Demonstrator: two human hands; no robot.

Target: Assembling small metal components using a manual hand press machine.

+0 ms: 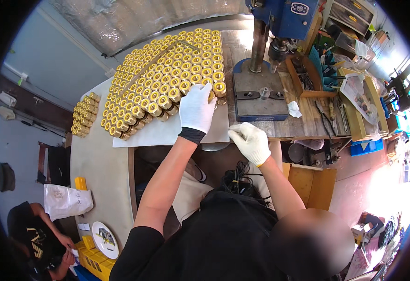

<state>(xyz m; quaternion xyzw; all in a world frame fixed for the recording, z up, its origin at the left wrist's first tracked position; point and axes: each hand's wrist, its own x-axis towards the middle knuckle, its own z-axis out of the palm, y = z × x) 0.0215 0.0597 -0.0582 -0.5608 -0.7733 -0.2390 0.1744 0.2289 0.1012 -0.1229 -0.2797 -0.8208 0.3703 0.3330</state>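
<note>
A large block of brass threaded fittings (167, 79), stacked in layers, covers the table left of the drill press. At the block's front right corner, my left hand (197, 108), in a white glove with a black wrist cuff, has its fingers closed round a brass fitting (211, 96), which they mostly cover. My right hand (250, 143), also white-gloved, is by the table's front edge, below the press base. Its thumb and fingers are curled together; anything in them is hidden. A drill press (261, 107) stands just beyond it, with a small metal piece (264, 92) upright on its base.
Thin strips (149, 67) lie across the fittings. A smaller fitting stack (85, 114) stands at left. Right of the press are a wooden tray (313, 93), pliers (325, 119) and a crumpled white cloth (294, 109). Another person (36, 241) sits at lower left beside a yellow crate (95, 262).
</note>
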